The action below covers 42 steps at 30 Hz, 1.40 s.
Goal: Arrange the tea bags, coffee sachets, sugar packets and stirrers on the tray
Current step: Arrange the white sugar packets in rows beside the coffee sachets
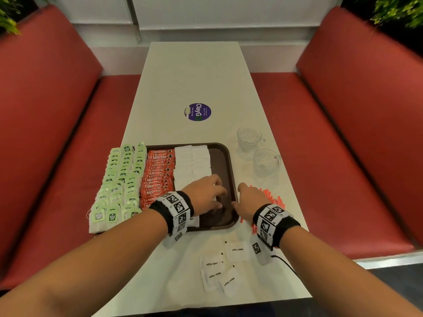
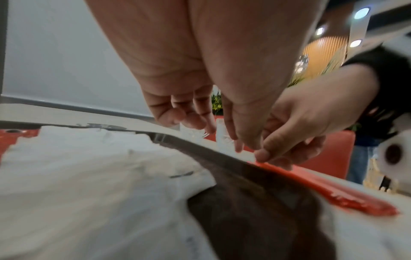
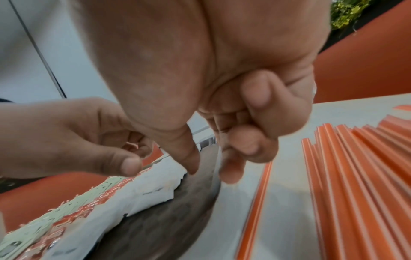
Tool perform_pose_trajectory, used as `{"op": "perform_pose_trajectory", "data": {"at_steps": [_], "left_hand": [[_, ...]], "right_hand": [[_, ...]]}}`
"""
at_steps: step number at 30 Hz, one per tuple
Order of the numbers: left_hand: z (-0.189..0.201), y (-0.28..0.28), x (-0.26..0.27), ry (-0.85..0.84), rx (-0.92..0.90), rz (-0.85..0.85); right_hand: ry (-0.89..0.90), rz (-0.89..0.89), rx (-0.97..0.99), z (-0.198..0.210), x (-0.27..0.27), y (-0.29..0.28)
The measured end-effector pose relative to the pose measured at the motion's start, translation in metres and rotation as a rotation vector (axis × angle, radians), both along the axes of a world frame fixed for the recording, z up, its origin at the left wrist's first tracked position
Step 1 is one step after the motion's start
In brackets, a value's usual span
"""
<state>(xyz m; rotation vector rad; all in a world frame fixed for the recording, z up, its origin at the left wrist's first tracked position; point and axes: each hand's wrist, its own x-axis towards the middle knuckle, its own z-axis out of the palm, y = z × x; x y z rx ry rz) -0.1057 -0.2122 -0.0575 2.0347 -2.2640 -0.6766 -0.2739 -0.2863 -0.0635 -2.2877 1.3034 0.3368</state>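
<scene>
A brown tray [image 1: 231,161] holds rows of green tea bags [image 1: 121,179] that overhang its left edge, red coffee sachets [image 1: 158,172] and white sugar packets [image 1: 192,163]; a strip at its right is bare. My left hand [image 1: 217,193] lies over the near sugar packets and the bare strip, fingers relaxed, holding nothing. My right hand [image 1: 239,195] is at the tray's right rim, thumb and index fingertip pointing down, the other fingers curled; I see nothing in it. Orange stirrers [image 1: 272,197] lie on the table just right of it. In the right wrist view the stirrers [image 3: 355,176] lie fanned side by side.
Several loose sugar packets [image 1: 237,250] lie on the white table [image 1: 194,76] near its front edge. Two glass cups [image 1: 249,136] [image 1: 266,161] stand right of the tray. A purple sticker [image 1: 197,112] marks the table's middle. Red benches [image 1: 343,133] flank both sides.
</scene>
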Motion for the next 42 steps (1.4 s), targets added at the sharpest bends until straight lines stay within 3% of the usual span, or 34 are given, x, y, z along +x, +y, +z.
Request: {"op": "perform_pose_trajectory", "data": {"at_steps": [5, 12, 23, 33, 37, 42], "left_hand": [[0.012, 0.034, -0.021, -0.014, 0.052, -0.161], [-0.019, 0.077, -0.042, -0.114, 0.228, -0.284], [-0.024, 0.077, -0.045, -0.191, 0.256, -0.248], [-0.019, 0.075, -0.047, -0.235, 0.287, -0.234], [-0.011, 0.067, -0.04, -0.173, 0.224, -0.201], [0.002, 0.053, -0.023, 0.032, 0.129, -0.087]], "right_hand": [[0.043, 0.24, -0.004, 0.01, -0.019, 0.014], [0.19, 0.502, 0.03, 0.0, -0.041, 0.044], [0.222, 0.526, 0.053, -0.009, -0.04, 0.057], [0.145, 0.531, 0.042, -0.006, -0.042, 0.046], [0.036, 0.429, 0.128, -0.005, -0.043, 0.04], [-0.016, 0.423, 0.151, 0.0, -0.04, 0.036]]}}
